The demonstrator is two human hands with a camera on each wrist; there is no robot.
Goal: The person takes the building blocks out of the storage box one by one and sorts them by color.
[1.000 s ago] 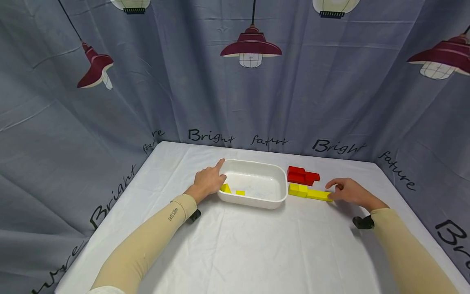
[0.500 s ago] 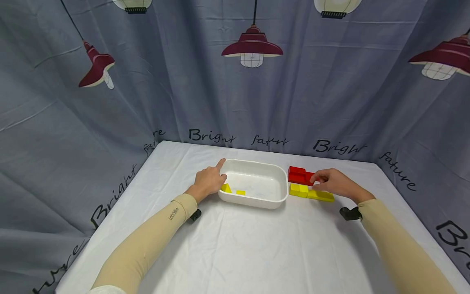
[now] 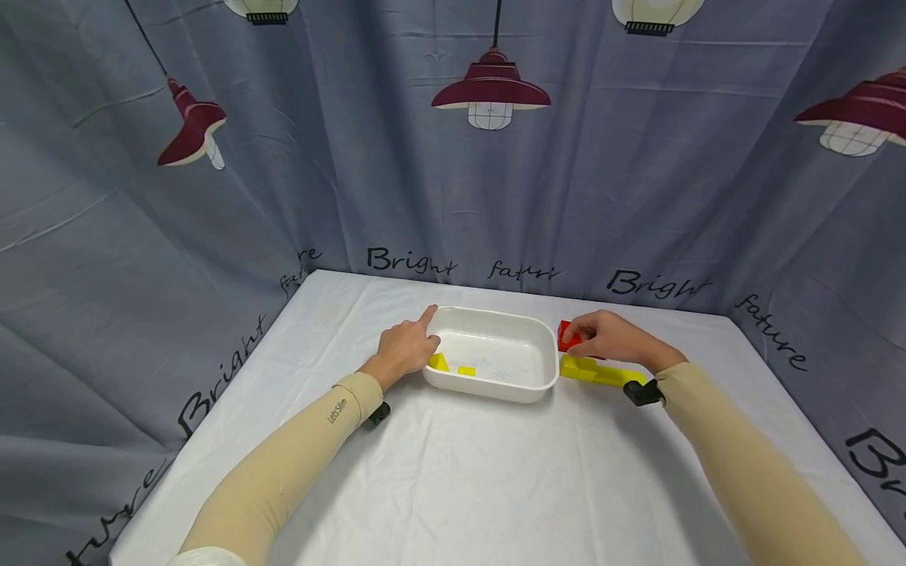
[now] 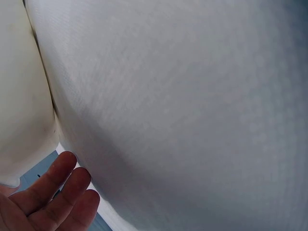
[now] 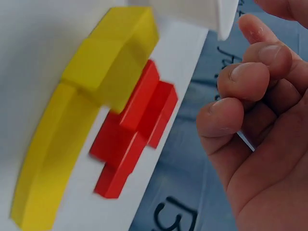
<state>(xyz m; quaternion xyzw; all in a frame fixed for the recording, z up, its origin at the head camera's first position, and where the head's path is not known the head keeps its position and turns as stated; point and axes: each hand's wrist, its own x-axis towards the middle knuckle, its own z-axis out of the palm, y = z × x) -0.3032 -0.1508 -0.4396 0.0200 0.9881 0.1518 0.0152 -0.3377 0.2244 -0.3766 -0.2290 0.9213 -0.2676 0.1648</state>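
Note:
My left hand [image 3: 406, 347] holds the left side of a white plastic tray [image 3: 495, 391], thumb over the rim and index finger along the far-left corner. Two yellow blocks lie inside: a wedge-shaped one [image 3: 439, 362] and a small flat-looking one [image 3: 466, 371]. In the left wrist view, three fingers [image 4: 67, 180] hang outside the tray wall [image 4: 24, 96]. Above the red blocks [image 5: 134, 125], my right hand [image 3: 612, 338] hovers with loosely curled fingers and nothing visible in its grasp. It partly hides them in the head view. Yellow blocks [image 5: 57, 139] lie nearer, right of the tray.
A white cloth covers the table [image 3: 495, 487]. Grey-blue curtains [image 3: 354, 157] with printed lamps and lettering stand behind and at both sides. A black wrist camera [image 3: 642, 392] sits under the right sleeve, over the end of the yellow row.
My right hand has moved left and away from me, from the end of the yellow row to above the red blocks. The left hand and tray stay in place.

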